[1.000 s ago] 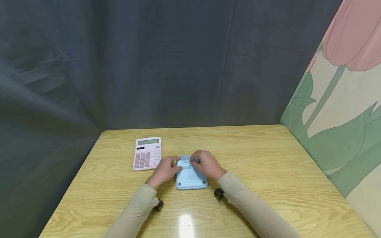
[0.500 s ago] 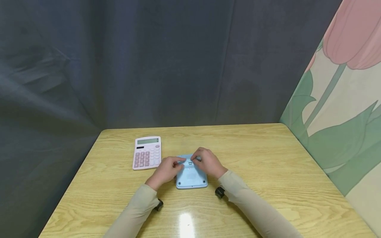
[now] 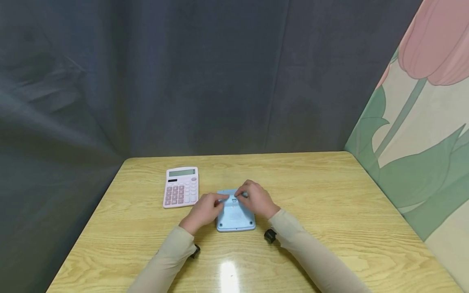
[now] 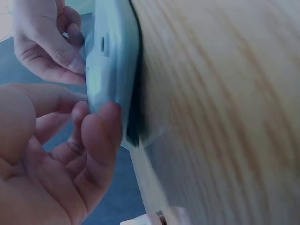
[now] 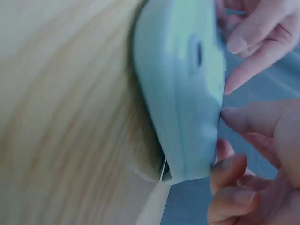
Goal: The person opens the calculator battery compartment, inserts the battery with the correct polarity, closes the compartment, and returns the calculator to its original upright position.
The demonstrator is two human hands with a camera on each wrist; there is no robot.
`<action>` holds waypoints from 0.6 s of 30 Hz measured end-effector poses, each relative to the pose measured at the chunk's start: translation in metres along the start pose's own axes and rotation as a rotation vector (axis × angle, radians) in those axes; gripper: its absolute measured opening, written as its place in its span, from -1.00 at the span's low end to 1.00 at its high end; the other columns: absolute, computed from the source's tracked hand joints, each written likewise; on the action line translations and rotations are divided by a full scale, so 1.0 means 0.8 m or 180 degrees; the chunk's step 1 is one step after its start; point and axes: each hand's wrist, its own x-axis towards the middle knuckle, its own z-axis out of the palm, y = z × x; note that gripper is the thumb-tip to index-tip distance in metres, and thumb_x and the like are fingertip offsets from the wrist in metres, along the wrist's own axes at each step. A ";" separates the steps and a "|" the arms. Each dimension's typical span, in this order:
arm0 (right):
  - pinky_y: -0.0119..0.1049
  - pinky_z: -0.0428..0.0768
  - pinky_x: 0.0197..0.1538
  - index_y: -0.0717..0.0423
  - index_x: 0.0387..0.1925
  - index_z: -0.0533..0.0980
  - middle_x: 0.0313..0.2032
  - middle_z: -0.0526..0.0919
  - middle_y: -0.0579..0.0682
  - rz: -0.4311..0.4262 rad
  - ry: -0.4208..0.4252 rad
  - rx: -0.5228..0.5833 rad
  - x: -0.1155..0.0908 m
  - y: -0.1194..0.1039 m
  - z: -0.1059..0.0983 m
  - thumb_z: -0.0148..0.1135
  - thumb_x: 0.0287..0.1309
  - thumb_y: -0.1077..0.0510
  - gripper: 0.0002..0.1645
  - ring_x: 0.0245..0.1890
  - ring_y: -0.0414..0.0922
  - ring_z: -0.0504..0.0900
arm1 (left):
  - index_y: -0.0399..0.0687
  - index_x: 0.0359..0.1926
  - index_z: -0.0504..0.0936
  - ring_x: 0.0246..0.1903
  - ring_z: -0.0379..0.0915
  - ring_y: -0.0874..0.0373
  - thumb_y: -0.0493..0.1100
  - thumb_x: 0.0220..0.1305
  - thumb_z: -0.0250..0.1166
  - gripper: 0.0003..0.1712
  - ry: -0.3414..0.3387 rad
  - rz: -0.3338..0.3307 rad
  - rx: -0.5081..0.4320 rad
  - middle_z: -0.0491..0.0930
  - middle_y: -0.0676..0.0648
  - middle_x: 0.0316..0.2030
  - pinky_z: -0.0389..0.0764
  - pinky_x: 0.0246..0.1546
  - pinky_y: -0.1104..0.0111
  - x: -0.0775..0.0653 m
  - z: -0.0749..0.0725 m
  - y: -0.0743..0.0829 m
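A light blue calculator [image 3: 235,219] lies face down on the table, its back upward; keys and screen are hidden. Near its far end a small slot [image 3: 234,200] shows dark detail, between my two hands. My left hand [image 3: 203,209] holds the calculator's left side, with the index finger reaching over the back towards the slot. On the other side, my right hand [image 3: 254,199] has thumb and index fingertips together right at the slot. The right wrist view shows curled fingers [image 5: 229,168] of this hand at the calculator's edge. Anything small between the fingertips is hidden.
A pink calculator [image 3: 181,187] lies face up on the wooden table [image 3: 311,195], left of the blue one. A dark curtain [image 3: 205,81] hangs behind the table, and a wall with a tulip pattern [image 3: 421,142] stands at the right.
My left index finger has moved rightward from the calculator's left edge to the slot. My right hand has shifted slightly up and away, leaving the slot more exposed. The calculators stay put.
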 end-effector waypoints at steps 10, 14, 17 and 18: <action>-0.28 0.42 -0.48 0.20 0.17 0.49 -0.45 0.58 -0.02 0.1081 -0.0054 0.0167 -0.017 0.013 -0.005 0.27 0.31 -0.10 -0.43 -0.49 -0.13 0.49 | -0.31 0.28 0.50 -0.42 0.41 0.19 -0.16 0.37 0.27 -0.47 -0.0006 -0.0191 0.0118 0.56 -0.03 -0.35 0.51 -0.40 0.35 -0.014 0.003 0.021; -0.27 0.43 -0.47 0.21 0.25 0.43 -0.46 0.61 0.00 0.1265 -0.0216 0.0359 -0.021 0.011 -0.008 0.22 0.34 -0.15 -0.34 -0.51 -0.12 0.51 | -0.30 0.35 0.44 -0.11 0.51 -0.03 -0.05 0.36 0.30 -0.36 -0.0033 -0.0289 0.0378 0.56 -0.27 -0.02 0.58 -0.06 0.09 -0.020 0.004 0.038; -0.27 0.46 -0.45 0.22 0.28 0.40 -0.42 0.61 0.01 0.1299 -0.0238 0.0461 -0.022 0.010 -0.007 0.21 0.35 -0.13 -0.34 -0.48 -0.11 0.53 | -0.27 0.38 0.39 0.14 0.46 -0.25 0.01 0.37 0.29 -0.31 -0.0084 -0.0289 0.0483 0.45 -0.42 0.19 0.51 0.14 -0.07 -0.022 0.007 0.045; -0.27 0.46 -0.45 0.22 0.28 0.39 -0.43 0.60 0.01 0.1309 -0.0237 0.0477 -0.022 0.011 -0.007 0.21 0.35 -0.12 -0.34 -0.48 -0.11 0.53 | -0.27 0.38 0.39 0.18 0.43 -0.29 0.03 0.37 0.29 -0.30 -0.0088 -0.0281 0.0510 0.42 -0.45 0.23 0.48 0.17 -0.09 -0.022 0.008 0.047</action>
